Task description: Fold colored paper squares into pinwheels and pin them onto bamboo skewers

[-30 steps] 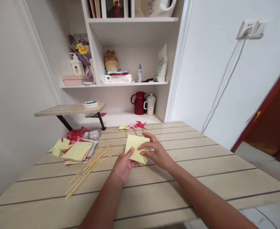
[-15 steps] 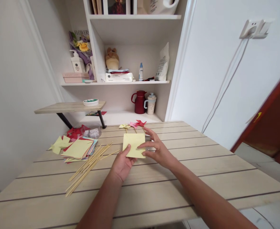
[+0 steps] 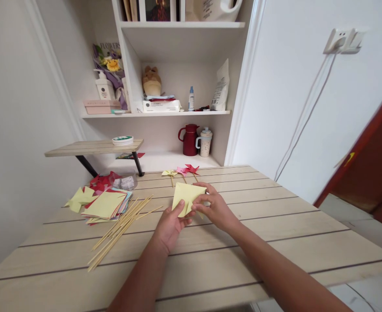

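A square of pale yellow paper (image 3: 184,193) is held up above the table between both hands. My left hand (image 3: 173,223) grips its lower left part, thumb on top and fingers underneath. With fingers bent together, my right hand (image 3: 215,208) pinches the paper's right side, where a corner curls inward. Just beyond the paper lie three small paper pinwheels on sticks: a yellow one (image 3: 169,173), a pink one (image 3: 181,171) and a red one (image 3: 191,169).
Left of my hands are thin wooden sticks (image 3: 121,229), a stack of coloured paper squares (image 3: 104,206), a cut yellow paper piece (image 3: 80,198) and a clear plastic box (image 3: 125,182). A small raised stand (image 3: 93,147) is behind them. A red jug (image 3: 190,141) and a cup (image 3: 205,143) stand at the back.
The yellow paper has tilted and shifted slightly right. My right hand's fingers, spread over it before, have closed on its right side, and that corner now bends inward.
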The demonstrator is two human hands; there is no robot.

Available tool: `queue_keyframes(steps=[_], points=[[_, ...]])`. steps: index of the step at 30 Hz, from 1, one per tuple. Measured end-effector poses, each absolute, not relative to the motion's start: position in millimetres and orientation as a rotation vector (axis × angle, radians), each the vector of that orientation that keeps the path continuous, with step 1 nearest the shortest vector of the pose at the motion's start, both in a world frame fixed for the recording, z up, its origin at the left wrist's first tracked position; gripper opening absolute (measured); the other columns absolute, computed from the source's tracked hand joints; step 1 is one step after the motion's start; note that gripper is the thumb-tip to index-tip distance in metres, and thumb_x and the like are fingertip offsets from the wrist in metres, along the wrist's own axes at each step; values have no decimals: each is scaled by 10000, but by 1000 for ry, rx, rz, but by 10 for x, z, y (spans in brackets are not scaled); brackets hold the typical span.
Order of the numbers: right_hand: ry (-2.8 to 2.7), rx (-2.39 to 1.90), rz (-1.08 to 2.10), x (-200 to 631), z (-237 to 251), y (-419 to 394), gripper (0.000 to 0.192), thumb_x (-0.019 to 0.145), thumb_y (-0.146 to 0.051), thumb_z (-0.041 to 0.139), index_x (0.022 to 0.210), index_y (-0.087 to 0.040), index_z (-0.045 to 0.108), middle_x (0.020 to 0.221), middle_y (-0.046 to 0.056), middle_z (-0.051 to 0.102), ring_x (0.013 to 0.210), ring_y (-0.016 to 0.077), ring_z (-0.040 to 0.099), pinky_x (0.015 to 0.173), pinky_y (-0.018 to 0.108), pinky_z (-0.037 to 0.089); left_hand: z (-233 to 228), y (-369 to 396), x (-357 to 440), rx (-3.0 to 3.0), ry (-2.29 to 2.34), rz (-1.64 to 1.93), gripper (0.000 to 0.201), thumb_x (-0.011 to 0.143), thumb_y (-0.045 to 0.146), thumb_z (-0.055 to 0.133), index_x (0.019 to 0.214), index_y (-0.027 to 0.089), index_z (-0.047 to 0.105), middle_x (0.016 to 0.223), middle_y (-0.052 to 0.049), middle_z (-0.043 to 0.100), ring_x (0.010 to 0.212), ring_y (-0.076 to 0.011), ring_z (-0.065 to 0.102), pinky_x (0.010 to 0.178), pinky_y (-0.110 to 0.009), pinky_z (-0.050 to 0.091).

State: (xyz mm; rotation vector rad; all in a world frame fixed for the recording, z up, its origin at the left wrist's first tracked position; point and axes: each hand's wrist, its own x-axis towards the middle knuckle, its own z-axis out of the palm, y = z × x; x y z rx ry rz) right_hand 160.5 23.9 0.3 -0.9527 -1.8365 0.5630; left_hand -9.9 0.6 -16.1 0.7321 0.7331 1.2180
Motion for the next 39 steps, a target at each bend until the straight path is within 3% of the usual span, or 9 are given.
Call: queue_keyframes(steps=[10, 16, 19, 23, 25, 31, 36, 39], points=[[-1802, -1037, 636, 1607, 21, 226, 109, 745, -211, 763, 638, -215, 742, 1312, 93, 564, 1303, 306, 484, 1082, 463, 370, -172, -6, -86, 831, 737, 1218, 404, 709, 355, 848, 1027, 128, 747, 1025, -127, 745, 797, -160, 673, 681, -261, 514], [-1799, -995, 643, 1587, -31, 249, 133, 743, -267, 785, 627, -228, 732, 1249, 80, 589, 1288, 307, 502, 1055, 452, 410, -197, 0, -52, 842, 857, 1335, 347, 614, 277, 889, 896, 119, 763, 899, -114, 759, 766, -165, 667, 664, -261, 504], [-1769, -945, 564, 1601, -27, 257, 85, 725, -294, 811, 767, -249, 754, 1318, 79, 553, 1295, 305, 501, 1069, 456, 413, -193, 26, -63, 850, 936, 1400, 353, 606, 294, 873, 891, 119, 762, 835, -107, 759, 704, -160, 657, 602, -248, 473], [-1691, -910, 401, 1663, 20, 279, 412, 704, -318, 835, 1096, -300, 709, 1385, 85, 515, 1337, 304, 464, 1110, 480, 386, -161, 51, -101, 977, 1125, 1456, 287, 664, 314, 800, 870, 119, 760, 743, -90, 751, 637, -155, 631, 592, -255, 460], [-1703, -930, 366, 1694, 31, 295, 472, 714, -326, 832, 1162, -314, 686, 1383, 84, 533, 1326, 311, 475, 1107, 502, 384, -150, 57, -104, 1085, 1217, 1448, 232, 687, 311, 758, 825, 125, 762, 697, -72, 740, 600, -149, 607, 582, -255, 450], [-1864, -946, 302, 1716, 5, 318, 318, 723, -313, 840, 1029, -306, 754, 1300, 78, 632, 1260, 324, 524, 1081, 530, 372, -173, 65, -52, 1338, 1262, 1332, 188, 710, 289, 689, 817, 167, 784, 714, -48, 745, 662, -199, 652, 591, -270, 456], [-1940, -925, 300, 1682, 52, 273, 75, 751, -302, 809, 799, -259, 770, 1251, 75, 675, 1216, 321, 539, 1054, 519, 374, -192, 41, -27, 1388, 1224, 1389, 88, 701, 236, 724, 752, 208, 790, 753, -49, 752, 711, -218, 664, 633, -273, 467], [-1897, -924, 396, 1656, 91, 235, 56, 754, -242, 773, 704, -242, 748, 1175, 64, 713, 1170, 301, 563, 1038, 485, 389, -186, 21, -24, 1375, 1172, 1416, 40, 687, 233, 773, 718, 210, 781, 704, -46, 732, 697, -214, 649, 628, -266, 462]])
